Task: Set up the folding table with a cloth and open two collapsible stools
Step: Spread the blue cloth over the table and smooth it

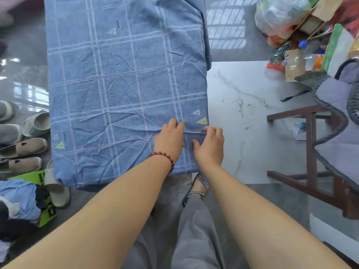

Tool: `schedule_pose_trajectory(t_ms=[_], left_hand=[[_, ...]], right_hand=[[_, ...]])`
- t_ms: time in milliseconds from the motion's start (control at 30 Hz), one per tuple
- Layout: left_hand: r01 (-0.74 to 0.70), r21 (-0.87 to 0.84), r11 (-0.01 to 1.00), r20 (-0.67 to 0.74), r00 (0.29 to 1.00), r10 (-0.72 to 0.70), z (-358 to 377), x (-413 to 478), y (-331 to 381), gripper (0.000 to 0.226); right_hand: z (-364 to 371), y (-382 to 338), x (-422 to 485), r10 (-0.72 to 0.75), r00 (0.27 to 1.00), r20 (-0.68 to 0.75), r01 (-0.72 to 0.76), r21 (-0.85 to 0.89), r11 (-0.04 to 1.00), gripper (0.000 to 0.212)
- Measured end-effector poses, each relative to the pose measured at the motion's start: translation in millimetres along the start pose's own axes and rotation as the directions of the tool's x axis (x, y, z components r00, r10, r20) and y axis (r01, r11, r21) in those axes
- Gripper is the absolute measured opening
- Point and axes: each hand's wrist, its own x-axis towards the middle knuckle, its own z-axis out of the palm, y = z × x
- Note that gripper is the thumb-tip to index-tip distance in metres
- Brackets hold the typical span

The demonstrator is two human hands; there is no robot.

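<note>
A blue checked cloth (120,90) with small leaf prints covers the whole folding table, which is hidden under it. The cloth is creased and hangs over the near and right edges. My left hand (171,138), with a red bead bracelet at the wrist, lies flat on the cloth near its near right corner, fingers straight. My right hand (210,145) is just beside it at the right edge, its fingers curled over a fold of the cloth. No stool is in view.
Several slippers and shoes (25,136) lie on the floor left of the table. A dark wooden chair frame (310,144) stands to the right, with bags, bottles and boxes (295,41) piled behind it. My feet stand at the table's near edge.
</note>
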Motion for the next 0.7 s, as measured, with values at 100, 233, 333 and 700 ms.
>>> schedule_pose_trajectory(t_ms=[100,233,333,700], left_hand=[[0.022,-0.033,0.999,-0.011,1.000,-0.023,-4.3,9.1,1.7,0.037],[0.014,-0.001,1.000,0.011,1.000,-0.014,-6.7,16.2,3.8,0.019],[0.015,0.016,1.000,0.035,0.999,-0.016,-7.0,19.0,6.7,0.014],[-0.052,0.024,0.998,0.037,0.998,0.051,-0.7,21.5,15.3,0.011]], right_hand=[[-2.8,6.4,9.5,0.104,0.994,0.038,-0.107,0.076,0.991,0.043],[-7.4,14.0,19.7,0.173,0.983,0.059,-0.178,0.111,0.978,0.024],[-11.5,15.7,25.3,0.185,0.981,0.055,-0.191,0.123,0.974,0.020],[-15.7,26.2,24.8,0.208,0.976,0.062,-0.216,0.164,0.963,0.018]])
